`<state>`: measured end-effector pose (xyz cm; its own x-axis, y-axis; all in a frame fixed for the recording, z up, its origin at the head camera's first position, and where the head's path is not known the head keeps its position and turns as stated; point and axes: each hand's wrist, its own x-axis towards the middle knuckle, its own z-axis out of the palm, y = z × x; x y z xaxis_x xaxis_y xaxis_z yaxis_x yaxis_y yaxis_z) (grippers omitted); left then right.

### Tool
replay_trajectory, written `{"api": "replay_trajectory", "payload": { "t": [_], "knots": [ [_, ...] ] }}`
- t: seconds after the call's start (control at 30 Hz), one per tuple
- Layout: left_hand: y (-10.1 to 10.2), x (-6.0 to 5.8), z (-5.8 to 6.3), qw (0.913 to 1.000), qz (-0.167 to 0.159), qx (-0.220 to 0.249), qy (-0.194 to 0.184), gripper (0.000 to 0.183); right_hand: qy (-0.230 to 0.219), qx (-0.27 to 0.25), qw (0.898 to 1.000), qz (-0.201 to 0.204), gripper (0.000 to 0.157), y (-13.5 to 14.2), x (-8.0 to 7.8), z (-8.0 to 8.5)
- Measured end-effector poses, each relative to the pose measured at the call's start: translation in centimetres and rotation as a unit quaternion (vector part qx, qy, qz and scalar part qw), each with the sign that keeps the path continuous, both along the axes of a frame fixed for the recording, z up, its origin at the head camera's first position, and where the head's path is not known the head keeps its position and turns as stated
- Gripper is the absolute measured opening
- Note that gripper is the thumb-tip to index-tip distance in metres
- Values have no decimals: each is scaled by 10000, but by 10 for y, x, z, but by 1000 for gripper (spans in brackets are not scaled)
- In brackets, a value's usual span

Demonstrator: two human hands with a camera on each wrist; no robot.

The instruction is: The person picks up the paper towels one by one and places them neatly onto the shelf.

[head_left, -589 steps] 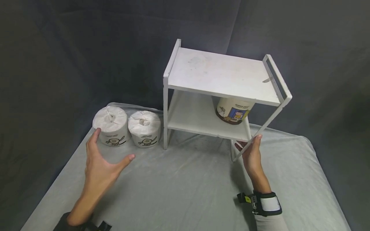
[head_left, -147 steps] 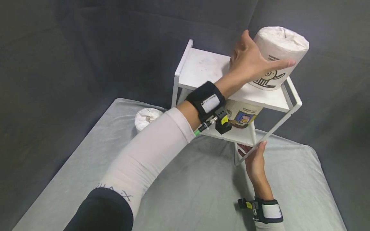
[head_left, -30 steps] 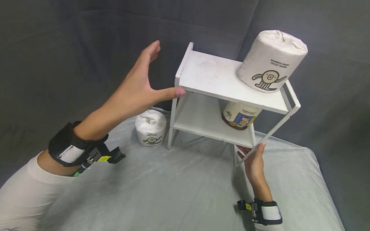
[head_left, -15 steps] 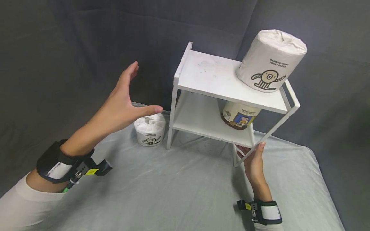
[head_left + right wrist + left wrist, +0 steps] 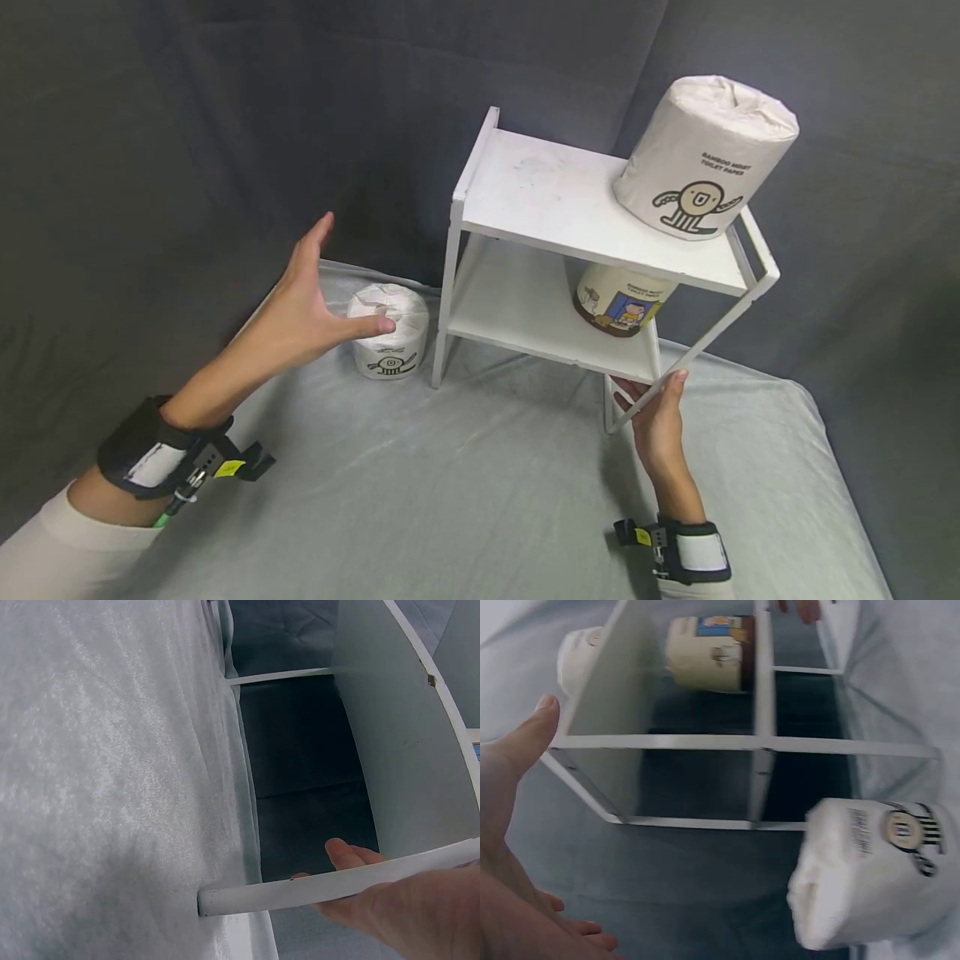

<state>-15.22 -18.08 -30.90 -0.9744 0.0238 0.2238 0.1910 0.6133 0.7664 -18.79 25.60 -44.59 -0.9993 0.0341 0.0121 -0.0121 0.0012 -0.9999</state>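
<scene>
toilet roll (image 5: 390,354) stands near the far left corner of the worktop (image 5: 480,483), beside the white rack (image 5: 555,200); left hand (image 5: 296,317) near it, thumb and fingers apart; right hand (image 5: 660,425) grips the rack's leg (image 5: 705,340).

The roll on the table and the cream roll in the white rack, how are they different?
The table roll is white with a simple cartoon drawing; the cream roll has a colourful picture and brown bottom edge.
The table roll stands on grey cloth; the cream roll on the lower board of the white rack.
Both are round and have pictures.
</scene>
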Motion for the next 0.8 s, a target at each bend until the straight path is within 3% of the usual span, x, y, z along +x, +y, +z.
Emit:
{"api": "replay_trajectory", "payload": {
  "t": [0.37, 0.57, 0.8],
  "knots": [
    [-6, -3, -61, 9998, 157, 79, -30, 139, 32, -49, 10000, -8, 88, 1, 0, 0],
    [-7, -1, -86, 9987, 362, 300, -180, 141, 24, -11, 10000, -27, 87, 0, -1, 1],
    [-8, 1, -111, 9967, 362, 541, -480, 141, 21, -13, 10000, -41, 85, -1, 1, 1]
  ]
}}
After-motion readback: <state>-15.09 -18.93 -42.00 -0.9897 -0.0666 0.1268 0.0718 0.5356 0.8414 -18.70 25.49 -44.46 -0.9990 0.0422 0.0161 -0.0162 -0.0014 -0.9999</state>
